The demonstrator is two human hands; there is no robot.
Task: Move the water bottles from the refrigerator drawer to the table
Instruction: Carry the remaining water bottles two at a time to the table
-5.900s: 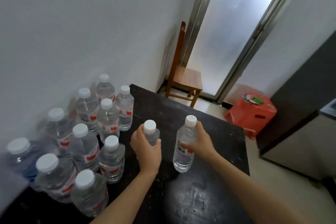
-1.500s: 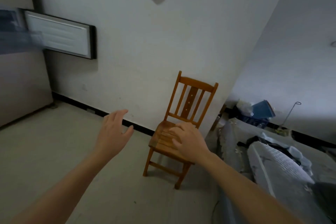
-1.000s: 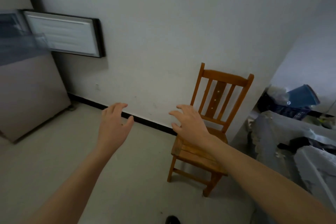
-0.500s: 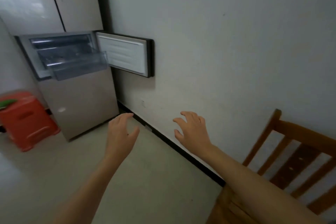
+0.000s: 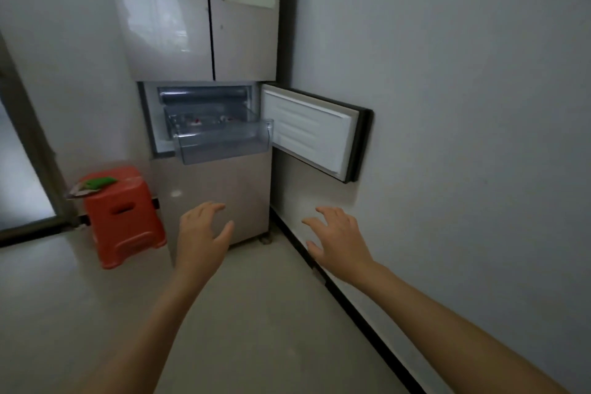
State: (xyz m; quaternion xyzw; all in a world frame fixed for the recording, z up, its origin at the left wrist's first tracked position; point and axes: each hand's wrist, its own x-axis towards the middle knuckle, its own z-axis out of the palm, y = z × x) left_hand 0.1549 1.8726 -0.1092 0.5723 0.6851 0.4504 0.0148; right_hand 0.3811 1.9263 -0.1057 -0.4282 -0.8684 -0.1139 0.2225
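Turning back from table to refrigerator (image 5: 204,25), left hand (image 5: 203,235) and right hand (image 5: 335,237) empty, grip wide, heading for bottles (image 5: 196,120) left in the open drawer (image 5: 224,145).

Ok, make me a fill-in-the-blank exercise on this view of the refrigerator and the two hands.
1. The left hand and the right hand each hold ____.
2. The clear drawer of the refrigerator is pulled ____.
3. The small door beside that drawer stands ____.
4. In this view the orange stool stands to the ____ of the refrigerator.
Missing words: nothing; out; open; left.
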